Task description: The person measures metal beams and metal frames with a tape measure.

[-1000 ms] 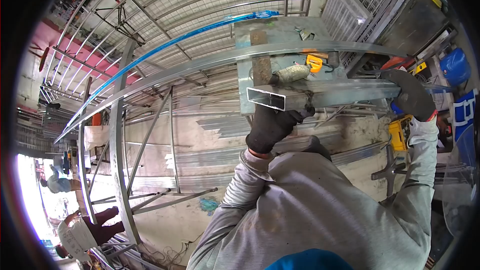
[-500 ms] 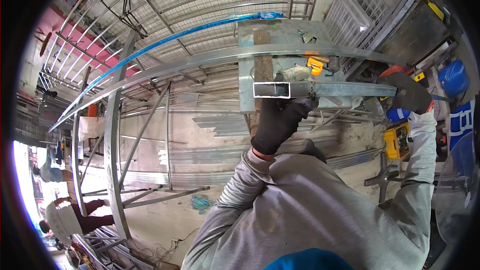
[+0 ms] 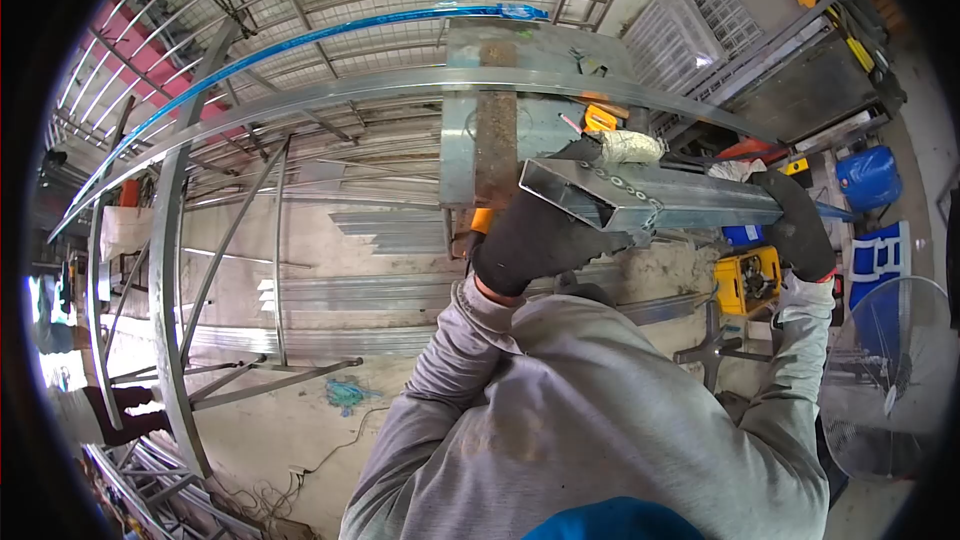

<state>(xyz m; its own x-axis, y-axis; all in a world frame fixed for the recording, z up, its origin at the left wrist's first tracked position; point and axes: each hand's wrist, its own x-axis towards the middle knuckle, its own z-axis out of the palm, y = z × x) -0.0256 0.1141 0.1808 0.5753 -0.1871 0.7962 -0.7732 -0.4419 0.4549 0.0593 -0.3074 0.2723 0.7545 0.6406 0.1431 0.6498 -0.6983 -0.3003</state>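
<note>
A metal channel piece (image 3: pixel 700 195) with a chain (image 3: pixel 625 185) lying across it is raised over the near edge of the metal workbench (image 3: pixel 460 150). My left hand (image 3: pixel 545 240), in a dark glove, is wrapped round its open left end from below. My right hand (image 3: pixel 795 225), gloved too, grips the right end. Just behind the channel are a pale rag-like bundle (image 3: pixel 632 147) and an orange-yellow tool (image 3: pixel 600 118). A long metal bar (image 3: pixel 370 100) crosses the bench farther back.
A blue-wrapped bar (image 3: pixel 330 35) runs behind the long bar. Metal frames (image 3: pixel 180 290) stand at left, near a person's legs (image 3: pixel 125 415). Flat metal lengths (image 3: pixel 340 290) lie on the floor. A yellow crate (image 3: pixel 735 290) and a blue container (image 3: pixel 868 178) are at right.
The channel has come up and closer, its left end tilted so the hollow end and chain show. Both hands moved with it, still holding. The whole view has shifted.
</note>
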